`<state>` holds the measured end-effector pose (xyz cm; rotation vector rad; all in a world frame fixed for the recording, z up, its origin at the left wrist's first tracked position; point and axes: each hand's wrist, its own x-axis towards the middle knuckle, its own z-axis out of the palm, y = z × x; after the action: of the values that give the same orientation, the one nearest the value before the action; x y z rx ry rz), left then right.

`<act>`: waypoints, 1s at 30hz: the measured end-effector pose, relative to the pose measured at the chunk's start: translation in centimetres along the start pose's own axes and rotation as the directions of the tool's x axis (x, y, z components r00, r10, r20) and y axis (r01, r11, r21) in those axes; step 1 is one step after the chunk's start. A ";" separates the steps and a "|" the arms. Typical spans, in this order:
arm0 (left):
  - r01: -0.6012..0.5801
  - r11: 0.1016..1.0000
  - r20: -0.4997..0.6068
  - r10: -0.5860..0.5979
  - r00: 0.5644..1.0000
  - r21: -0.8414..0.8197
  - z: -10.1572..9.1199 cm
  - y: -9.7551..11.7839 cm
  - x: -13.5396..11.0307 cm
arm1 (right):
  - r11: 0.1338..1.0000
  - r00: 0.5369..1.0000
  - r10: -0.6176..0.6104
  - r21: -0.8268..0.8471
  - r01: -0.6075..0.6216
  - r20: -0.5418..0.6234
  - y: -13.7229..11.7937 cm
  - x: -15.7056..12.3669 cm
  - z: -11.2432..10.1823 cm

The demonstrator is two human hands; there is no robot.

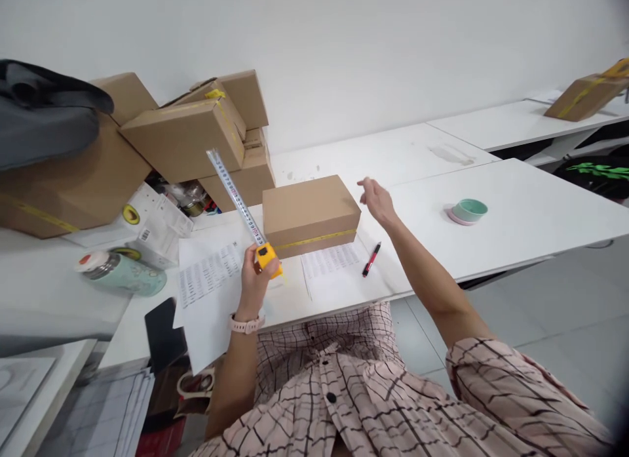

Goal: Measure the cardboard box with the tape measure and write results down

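My left hand (pixel 254 280), with a pink watch on the wrist, is closed around a yellow tape measure (pixel 268 259). Its silver blade (pixel 236 198) sticks out up and to the left, past the left end of a brown cardboard box (pixel 312 211). The box lies flat on the white table, with a strip of yellow tape along its front side. Just beyond the box's right end, my right hand (pixel 376 200) is raised and holds nothing, its fingers partly bent and apart. A red and black pen (pixel 372 259) lies on the table below that hand.
Printed sheets (pixel 211 280) lie left of the box, and another sheet (pixel 334 260) lies in front of it. Stacked cartons (pixel 187 136) and a mint thermos (pixel 122 273) stand at left. A green bowl (pixel 472 210) is at right. The table's front edge runs close to me.
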<state>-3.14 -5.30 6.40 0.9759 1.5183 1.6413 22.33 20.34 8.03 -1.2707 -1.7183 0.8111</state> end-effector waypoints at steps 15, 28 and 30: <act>-0.131 0.991 0.071 0.132 0.989 -0.018 0.2 5.4 8.0 | 0.858 0.915 -0.401 -0.368 0.357 -0.049 -5.0 4.1 1.8; 0.200 0.973 0.482 -0.120 0.868 -0.119 8.5 -0.5 0.2 | 0.837 0.932 -0.360 -0.430 0.340 0.035 -6.4 6.1 5.1; 0.238 0.963 0.481 -0.149 0.864 -0.129 8.9 -1.1 -0.1 | 0.844 0.934 -0.355 -0.420 0.334 0.030 -6.7 5.9 5.1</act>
<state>4.69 -1.05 5.57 0.9923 1.0759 1.2585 14.12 24.07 12.93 -1.1819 -2.0741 0.1975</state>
